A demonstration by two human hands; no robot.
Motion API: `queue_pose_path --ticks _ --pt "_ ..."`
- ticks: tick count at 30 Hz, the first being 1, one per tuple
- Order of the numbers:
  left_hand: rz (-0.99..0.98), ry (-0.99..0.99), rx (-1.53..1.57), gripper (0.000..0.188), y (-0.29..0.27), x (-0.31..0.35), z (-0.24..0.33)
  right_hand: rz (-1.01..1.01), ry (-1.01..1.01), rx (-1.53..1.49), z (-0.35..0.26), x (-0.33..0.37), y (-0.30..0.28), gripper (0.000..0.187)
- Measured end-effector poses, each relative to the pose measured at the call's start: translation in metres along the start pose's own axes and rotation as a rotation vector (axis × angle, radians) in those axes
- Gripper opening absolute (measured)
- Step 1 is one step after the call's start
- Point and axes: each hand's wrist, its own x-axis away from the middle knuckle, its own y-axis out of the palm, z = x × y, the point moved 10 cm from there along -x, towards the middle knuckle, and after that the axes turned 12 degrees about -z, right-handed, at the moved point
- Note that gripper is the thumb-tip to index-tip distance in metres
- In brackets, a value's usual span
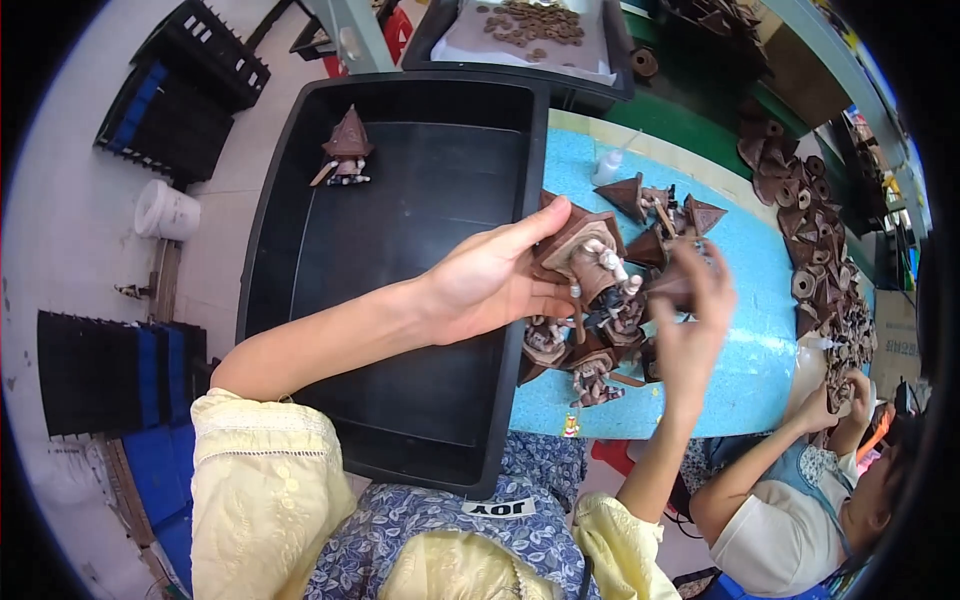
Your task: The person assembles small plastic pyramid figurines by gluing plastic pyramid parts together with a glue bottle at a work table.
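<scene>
My left hand (490,280) reaches over the right wall of a black tray (400,270) and grips a figurine (595,265) with a brown pyramid-shaped head, pale limbs and a thin brown stick. The figurine is tilted, its pale body facing me. Close to its right side is my right hand (695,310), smeared by motion, with its fingers curved; a brown piece shows behind them, and whether they touch it cannot be told. Several similar figurines (595,380) lie below and behind my hands on the light blue table (760,350). Another figurine (348,150) stands in the tray's far left corner.
A small clear bottle (608,165) stands at the table's far side. Brown parts (810,240) are heaped along the right. Beyond the black tray, another tray (620,50) holds small brown rings. A co-worker (790,500) handles a part at right. Black crates and a white bucket (167,214) stand left.
</scene>
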Motion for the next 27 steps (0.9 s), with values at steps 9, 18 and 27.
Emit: queue_pose_path --ticks 9,18,27 --pt "-0.066 0.329 0.162 0.045 0.002 0.022 0.028 -0.338 0.262 -1.038 -0.052 0.042 0.036 0.044" --pt "0.095 0.225 -0.506 0.048 0.011 0.040 0.018 -0.070 0.171 -1.411 -0.087 0.052 0.066 0.036" --pt "0.125 0.100 -0.157 0.060 0.008 0.044 -0.003 0.166 -0.198 -0.437 -0.125 0.065 0.026 0.039"
